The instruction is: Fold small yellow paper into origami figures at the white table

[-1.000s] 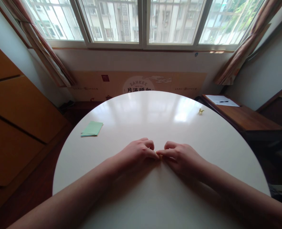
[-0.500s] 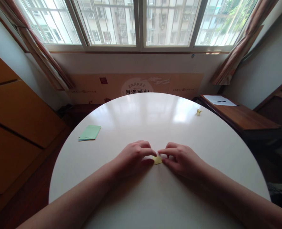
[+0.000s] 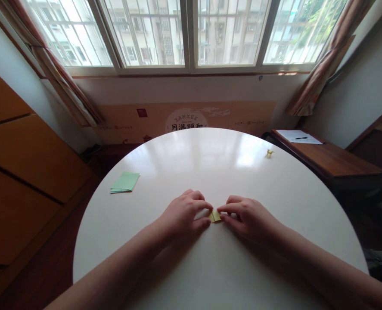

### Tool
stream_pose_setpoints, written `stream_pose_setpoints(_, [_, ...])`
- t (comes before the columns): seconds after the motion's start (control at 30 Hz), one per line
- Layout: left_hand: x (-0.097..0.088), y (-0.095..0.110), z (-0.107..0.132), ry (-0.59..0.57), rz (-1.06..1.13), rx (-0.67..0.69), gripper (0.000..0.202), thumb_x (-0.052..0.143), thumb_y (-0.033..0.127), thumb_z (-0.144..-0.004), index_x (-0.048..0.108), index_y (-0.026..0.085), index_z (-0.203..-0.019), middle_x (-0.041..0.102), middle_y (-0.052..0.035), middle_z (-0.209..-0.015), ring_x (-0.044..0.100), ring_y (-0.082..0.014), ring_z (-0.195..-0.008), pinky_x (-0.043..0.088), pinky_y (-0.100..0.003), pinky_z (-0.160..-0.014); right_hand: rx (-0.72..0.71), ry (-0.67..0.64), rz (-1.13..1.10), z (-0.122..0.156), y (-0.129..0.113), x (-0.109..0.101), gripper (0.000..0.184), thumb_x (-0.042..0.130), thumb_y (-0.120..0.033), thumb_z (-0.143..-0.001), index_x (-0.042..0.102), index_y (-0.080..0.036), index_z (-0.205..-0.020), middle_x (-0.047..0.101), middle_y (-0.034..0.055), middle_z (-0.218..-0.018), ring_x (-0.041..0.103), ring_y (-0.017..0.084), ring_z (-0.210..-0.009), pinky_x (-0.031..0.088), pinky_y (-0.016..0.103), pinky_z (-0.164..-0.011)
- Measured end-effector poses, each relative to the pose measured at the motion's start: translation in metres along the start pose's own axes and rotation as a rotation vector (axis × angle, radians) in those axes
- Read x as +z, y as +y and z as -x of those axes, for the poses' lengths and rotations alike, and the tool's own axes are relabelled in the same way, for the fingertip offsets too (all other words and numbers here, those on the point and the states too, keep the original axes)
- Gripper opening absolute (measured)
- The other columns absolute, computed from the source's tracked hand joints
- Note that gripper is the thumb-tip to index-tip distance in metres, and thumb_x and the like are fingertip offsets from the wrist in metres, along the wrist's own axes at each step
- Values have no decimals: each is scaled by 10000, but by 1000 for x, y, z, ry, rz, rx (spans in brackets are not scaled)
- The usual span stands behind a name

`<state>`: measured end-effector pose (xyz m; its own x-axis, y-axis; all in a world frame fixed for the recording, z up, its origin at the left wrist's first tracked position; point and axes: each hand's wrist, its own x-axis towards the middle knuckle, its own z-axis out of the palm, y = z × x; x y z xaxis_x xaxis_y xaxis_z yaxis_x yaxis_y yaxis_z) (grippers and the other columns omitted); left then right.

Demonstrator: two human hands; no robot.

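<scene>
A small folded piece of yellow paper lies on the white round table, with a crease or fold edge running down its middle. My left hand has its thumb and forefinger closed on the paper's left side. Across from it, my right hand grips the right side between thumb and fingertips. The fingers cover both ends of the paper. Its underside is hidden.
A stack of green paper sheets rests at the table's left. Near the far right edge stands a small yellow folded-paper figure. Beyond it, a brown wooden desk bears white paper and a dark pen.
The yellow paper now shows a clear line down its middle. My right hand's fingertips have shifted slightly right. The whole view has tilted a little.
</scene>
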<state>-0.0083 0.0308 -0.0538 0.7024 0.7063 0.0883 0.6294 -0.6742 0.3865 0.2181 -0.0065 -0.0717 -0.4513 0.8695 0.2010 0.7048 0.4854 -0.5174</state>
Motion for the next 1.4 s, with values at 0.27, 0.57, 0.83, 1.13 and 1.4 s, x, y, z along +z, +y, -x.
stream_pose_setpoints(0.27, [4, -4, 1, 36, 11, 1, 349, 682, 294, -792, 698, 241, -1137, 653, -68, -1105, 560, -264, -1047, 460, -379, -915, 97, 30, 52, 2, -12, 4, 201, 614, -276, -873, 770, -337, -984, 702, -23, -906, 654, 154, -723, 440, 274, -683])
stream_pose_setpoints(0.57, [2, -1, 3, 42, 70, -58, 234, 702, 263, -753, 730, 251, -985, 658, -48, -1074, 559, -254, -1039, 445, -370, -922, 205, 10, -6, -5, -22, -1, 168, 631, -260, -826, 772, -303, -908, 700, -11, -840, 645, 165, -733, 437, 270, -673])
stream_pose_setpoints(0.83, [0, 1, 3, 60, 133, -63, 176, 697, 236, -728, 660, 218, -899, 672, -29, -922, 588, -230, -931, 470, -339, -811, 154, 27, 27, -8, -28, 0, 136, 636, -243, -836, 765, -280, -855, 700, 5, -797, 647, 173, -734, 430, 269, -643])
stream_pose_setpoints(1.13, [-26, 8, 9, 584, 362, -177, 128, 626, 268, -847, 637, 174, -933, 660, -45, -860, 594, -173, -752, 478, -282, -648, -100, 514, 41, -16, -43, -23, 98, 605, -160, -868, 650, -213, -799, 691, 45, -931, 651, 165, -738, 483, 264, -637])
stream_pose_setpoints(1.4, [-62, 48, 16, 321, 955, -194, 376, 610, 475, -852, 716, 115, -871, 676, -98, -801, 607, -195, -740, 467, -198, -431, -384, 717, 274, -16, -54, -40, 120, 606, -93, -875, 613, -210, -846, 688, 74, -1024, 663, 182, -835, 498, 273, -685])
